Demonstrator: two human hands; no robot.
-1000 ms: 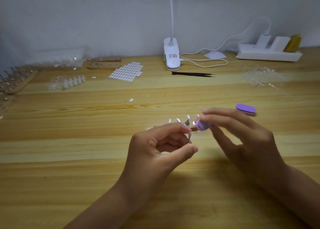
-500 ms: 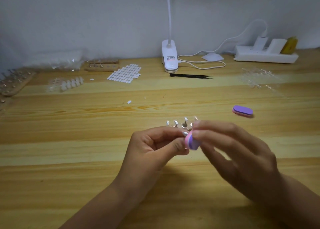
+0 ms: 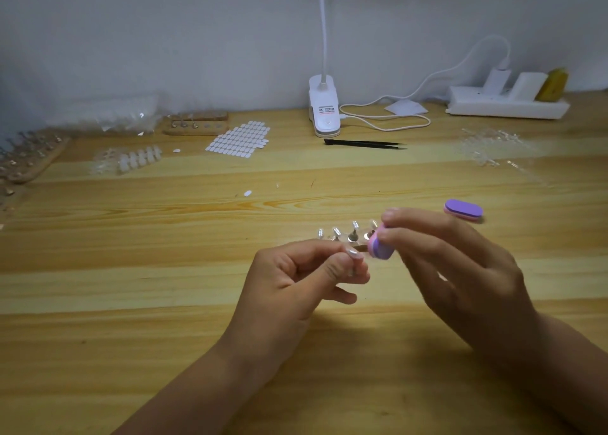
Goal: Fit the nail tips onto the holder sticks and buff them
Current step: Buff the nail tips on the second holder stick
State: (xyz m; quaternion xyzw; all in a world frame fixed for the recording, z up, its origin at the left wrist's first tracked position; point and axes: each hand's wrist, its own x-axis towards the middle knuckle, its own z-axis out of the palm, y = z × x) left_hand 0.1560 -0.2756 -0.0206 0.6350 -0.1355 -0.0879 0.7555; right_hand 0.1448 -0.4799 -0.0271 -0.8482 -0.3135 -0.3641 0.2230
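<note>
At frame centre, the left hand (image 3: 296, 280) pinched a holder stick (image 3: 361, 247) bearing a nail tip (image 3: 353, 253); the right hand (image 3: 460, 270) pinched a buffer (image 3: 380, 247) just beside it. The tip looked light, thin and likely fragile, so best gripped by the stick.

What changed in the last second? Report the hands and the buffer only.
The right hand swept its small buffer down across the nail tip, then back up near where it began. Nothing was picked up or let go: the left hand still pinches the holder stick; the spare buffer lies unmoved on the table.
</note>
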